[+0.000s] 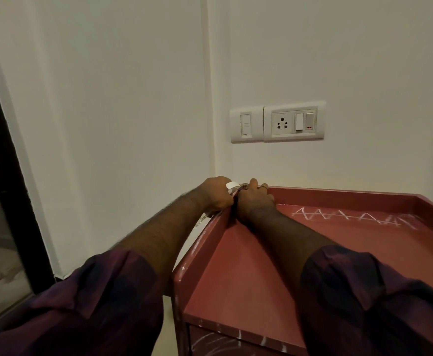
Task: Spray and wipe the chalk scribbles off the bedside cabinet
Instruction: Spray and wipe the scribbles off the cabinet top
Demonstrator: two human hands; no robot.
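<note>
The red bedside cabinet [300, 265] stands in a wall corner, its top ringed by a raised rim. A white chalk zigzag [351, 217] runs along the far side of the top. More chalk scribbles [218, 341] show on the drawer front, and small marks dot the left rim. My left hand [216, 195] is just outside the far left corner, closed on a clear spray bottle [232, 186] with a white top. My right hand [255, 201] presses against that corner from inside, touching the left hand. A small dark bit shows between the hands; what it is stays unclear.
White walls meet right behind the cabinet. A switch and socket plate [277, 122] is on the wall above it. A dark door frame [9, 176] and a glass panel stand at the left. A narrow strip of floor lies between the wall and the cabinet.
</note>
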